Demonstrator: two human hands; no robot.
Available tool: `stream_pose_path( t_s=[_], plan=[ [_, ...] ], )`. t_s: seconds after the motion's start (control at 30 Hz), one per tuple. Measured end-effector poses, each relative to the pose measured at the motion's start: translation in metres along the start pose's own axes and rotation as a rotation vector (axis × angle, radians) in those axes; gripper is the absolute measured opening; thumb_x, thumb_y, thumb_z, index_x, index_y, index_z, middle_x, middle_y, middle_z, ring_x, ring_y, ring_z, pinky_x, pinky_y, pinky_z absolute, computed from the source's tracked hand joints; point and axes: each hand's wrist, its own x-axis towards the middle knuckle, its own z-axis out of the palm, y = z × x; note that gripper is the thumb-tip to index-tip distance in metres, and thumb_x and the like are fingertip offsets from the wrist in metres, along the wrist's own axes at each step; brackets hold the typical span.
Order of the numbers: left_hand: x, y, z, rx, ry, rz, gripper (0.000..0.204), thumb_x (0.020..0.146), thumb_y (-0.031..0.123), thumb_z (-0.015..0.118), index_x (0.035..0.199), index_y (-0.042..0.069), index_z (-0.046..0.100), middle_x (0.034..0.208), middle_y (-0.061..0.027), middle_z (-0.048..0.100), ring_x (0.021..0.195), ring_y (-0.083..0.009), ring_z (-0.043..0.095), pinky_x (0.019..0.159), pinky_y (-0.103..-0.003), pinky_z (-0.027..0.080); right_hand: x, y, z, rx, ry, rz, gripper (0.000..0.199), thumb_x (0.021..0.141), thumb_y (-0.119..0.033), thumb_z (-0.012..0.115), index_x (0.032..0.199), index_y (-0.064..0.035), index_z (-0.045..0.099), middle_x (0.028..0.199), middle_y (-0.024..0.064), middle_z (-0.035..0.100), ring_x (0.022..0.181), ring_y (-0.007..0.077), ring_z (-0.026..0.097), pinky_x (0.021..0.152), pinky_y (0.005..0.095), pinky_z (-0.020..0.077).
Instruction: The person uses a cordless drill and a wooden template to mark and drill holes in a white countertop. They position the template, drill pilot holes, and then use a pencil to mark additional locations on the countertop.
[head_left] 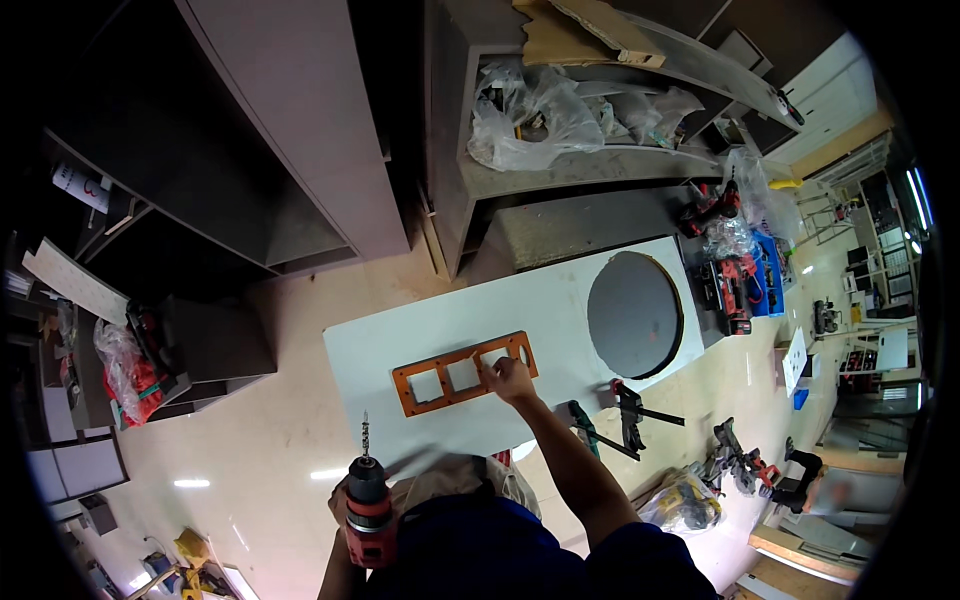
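The right hand (511,379) pressed flat on the orange template (463,373) (three square cutouts) lying on the white panel (520,310), while the left hand (345,500) gripped a red drill (368,505), bit upward.

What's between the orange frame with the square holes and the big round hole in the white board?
In the head view, only bare white board lies between the orange frame and the round hole.

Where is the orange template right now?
Head view, centre: the orange template lies on the white panel, under the right hand, left of the round cutout.
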Motion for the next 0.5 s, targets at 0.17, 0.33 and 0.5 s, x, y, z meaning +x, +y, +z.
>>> stream_pose_path(
  t_s=[0.17,0.33,0.5],
  plan=[
    [0.008,-0.026,-0.019,-0.128,0.042,-0.058,0.019,0.082,0.002,0.064,0.101,-0.002,0.065,0.075,-0.0053,0.064,0.064,-0.0123,0.06,0.054,-0.025,0.048,-0.012,-0.039,0.002,-0.459,-0.103,0.127,0.05,0.086,-0.044,0.061,0.112,-0.002,0.062,0.105,0.0193,0.07,0.098,0.0367,0.069,0.083,0.0473,0.0564],
    [0.0,-0.03,-0.025,-0.109,0.049,0.024,0.021,0.082,0.003,0.065,0.102,-0.001,0.066,0.077,-0.0051,0.066,0.066,-0.0126,0.061,0.055,-0.025,0.047,-0.021,-0.056,0.001,-0.464,-0.063,0.125,0.042,0.089,-0.037,0.057,0.11,-0.0008,0.062,0.101,0.0223,0.07,0.094,0.0379,0.07,0.079,0.0479,0.0574],
    [0.0,-0.034,-0.034,-0.272,-0.064,-0.047,0.03,0.095,0.026,0.051,0.098,0.0,0.067,0.077,-0.0052,0.067,0.066,-0.0144,0.063,0.058,-0.029,0.052,-0.021,-0.047,0.006,-0.432,-0.026,0.138,0.039,0.088,-0.034,0.056,0.105,0.0002,0.066,0.097,0.0235,0.071,0.091,0.0392,0.07,0.078,0.0485,0.0574]
  ],
)
